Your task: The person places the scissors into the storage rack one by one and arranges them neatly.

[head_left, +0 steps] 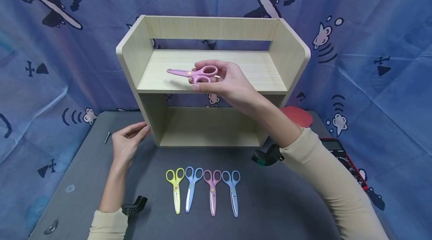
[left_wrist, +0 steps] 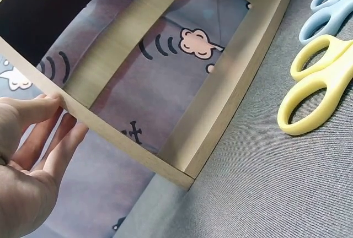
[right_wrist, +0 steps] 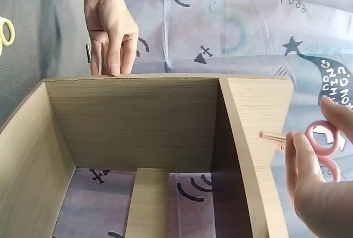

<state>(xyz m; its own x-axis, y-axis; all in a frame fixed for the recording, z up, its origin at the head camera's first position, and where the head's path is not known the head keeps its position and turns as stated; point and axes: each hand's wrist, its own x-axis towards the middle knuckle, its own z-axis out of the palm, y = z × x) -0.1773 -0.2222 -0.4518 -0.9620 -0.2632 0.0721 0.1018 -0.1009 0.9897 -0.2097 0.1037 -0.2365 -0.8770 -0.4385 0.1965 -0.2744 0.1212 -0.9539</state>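
Observation:
My right hand [head_left: 233,82] holds a pair of pink scissors [head_left: 180,72] by the handles, over the upper board of a pale wooden shelf unit [head_left: 212,28]. Their tips point left. In the right wrist view the pink handle loops [right_wrist: 322,139] show between thumb and fingers. Fingertips of my left hand [head_left: 125,144] touch the outer face of the unit's left side panel, the thumb at its front edge [left_wrist: 118,134]. In front of the unit lie yellow scissors [head_left: 176,189], blue scissors [head_left: 191,191], pink scissors [head_left: 212,195] and more blue scissors [head_left: 234,195], side by side, handles toward the shelf.
A red round object [head_left: 297,116] stands behind my right forearm. A multimeter [head_left: 337,152] with red edges lies at the right. On the grey table's left part are a small bolt [head_left: 107,137], a washer [head_left: 70,188] and a metal piece [head_left: 51,227]. A patterned blue curtain [head_left: 84,82] hangs behind.

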